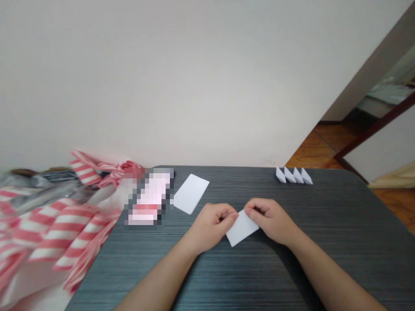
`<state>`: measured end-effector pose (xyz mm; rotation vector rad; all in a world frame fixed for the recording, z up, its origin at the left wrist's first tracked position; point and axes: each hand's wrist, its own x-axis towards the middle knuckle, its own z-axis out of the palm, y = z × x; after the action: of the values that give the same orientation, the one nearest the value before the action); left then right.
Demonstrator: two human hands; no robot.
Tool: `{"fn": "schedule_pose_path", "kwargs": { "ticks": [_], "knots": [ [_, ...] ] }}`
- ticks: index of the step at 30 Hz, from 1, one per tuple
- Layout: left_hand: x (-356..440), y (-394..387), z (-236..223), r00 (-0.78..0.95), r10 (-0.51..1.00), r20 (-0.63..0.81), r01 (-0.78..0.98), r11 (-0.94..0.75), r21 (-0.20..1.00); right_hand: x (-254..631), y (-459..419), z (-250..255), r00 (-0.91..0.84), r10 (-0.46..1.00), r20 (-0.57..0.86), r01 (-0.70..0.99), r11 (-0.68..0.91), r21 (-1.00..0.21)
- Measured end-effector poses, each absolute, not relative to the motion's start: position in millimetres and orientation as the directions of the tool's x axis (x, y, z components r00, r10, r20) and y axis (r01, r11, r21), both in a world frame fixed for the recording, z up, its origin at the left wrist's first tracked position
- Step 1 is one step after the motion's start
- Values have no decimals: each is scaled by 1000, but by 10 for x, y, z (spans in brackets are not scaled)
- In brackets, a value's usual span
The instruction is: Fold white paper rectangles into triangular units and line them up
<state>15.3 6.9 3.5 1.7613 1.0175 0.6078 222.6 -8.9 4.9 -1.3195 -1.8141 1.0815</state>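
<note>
A small white sheet of paper (pixel 241 230) is held between my two hands, just above the dark table. My left hand (pixel 216 225) pinches its left corner between thumb and fingers. On the opposite side, my right hand (pixel 270 219) grips the upper right edge in the same way. Beyond my left hand, a flat white stack or sheet of paper (pixel 190 194) lies at a slant; its thickness is hard to judge. Several small folded white paper pieces (pixel 294 175) stand in a row near the table's far right edge.
The dark wood-grain table (pixel 233 285) meets a pale wall (pixel 207 86). On its left lies a blurred-out pinkish rectangular object (pixel 151 196). Red-and-white striped cloth (pixel 68 229) is heaped beside the table. A doorway and wooden floor (pixel 319 147) show at right.
</note>
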Motion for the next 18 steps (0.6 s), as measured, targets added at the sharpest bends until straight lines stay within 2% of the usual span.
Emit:
{"fn": "schedule_pose_path", "kwargs": {
  "ticks": [8,12,15,18],
  "knots": [
    [156,49,58,602,798,-31,337,-219,916,2198,-86,76,-354,933,64,463,235,-855],
    [150,53,60,579,815,-28,372,-233,899,2187,-90,82,-347,937,40,452,204,-868],
    [148,60,38,530,848,-28,361,-195,912,2199,-95,53,-333,943,20,427,170,-888],
    [154,63,-1,470,880,-66,299,-89,950,2214,-102,20,-321,947,-19,405,119,-907]
  ]
}}
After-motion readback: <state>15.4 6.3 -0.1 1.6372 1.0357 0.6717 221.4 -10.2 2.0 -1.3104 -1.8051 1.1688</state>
